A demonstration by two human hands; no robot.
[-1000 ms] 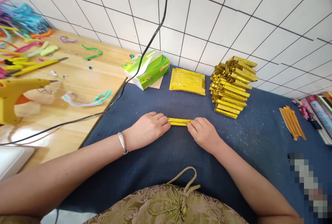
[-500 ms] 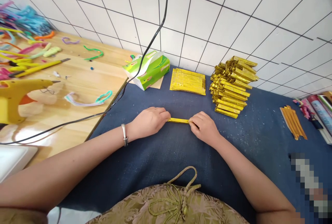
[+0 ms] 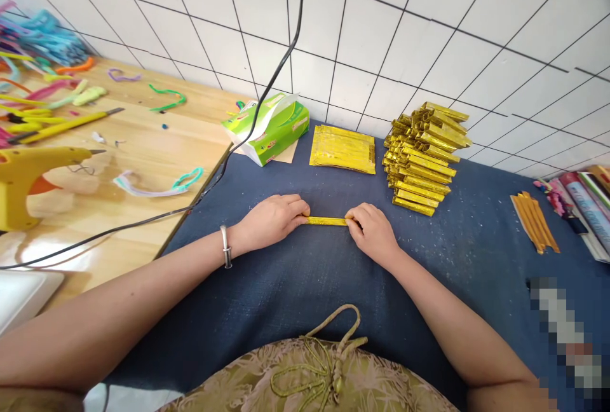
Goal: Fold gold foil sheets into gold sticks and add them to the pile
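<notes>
Between my hands lies a narrow folded strip of gold foil paper (image 3: 326, 221), stretched level just over the dark blue cloth (image 3: 305, 285). My left hand (image 3: 281, 218) pinches its left end, and my right hand (image 3: 370, 229) pinches the right end. The fingers cover both ends of the strip. Behind the hands sits a flat stack of gold paper sheets (image 3: 342, 149). Farther right rises a pile of folded gold paper strips (image 3: 422, 161), laid over each other in layers.
A green tissue pack (image 3: 269, 129) stands by the tiled wall. A black cable (image 3: 281, 75) crosses in front of it. On the wooden table (image 3: 138, 145) at left are a yellow glue gun (image 3: 28, 177) and coloured pipe cleaners. Orange-brown strips (image 3: 534, 221) and books (image 3: 584, 208) lie at right.
The view has shifted slightly, so everything sits a little farther left. Both hands keep their pinch on the gold strip, which shows a slightly wider face now.
</notes>
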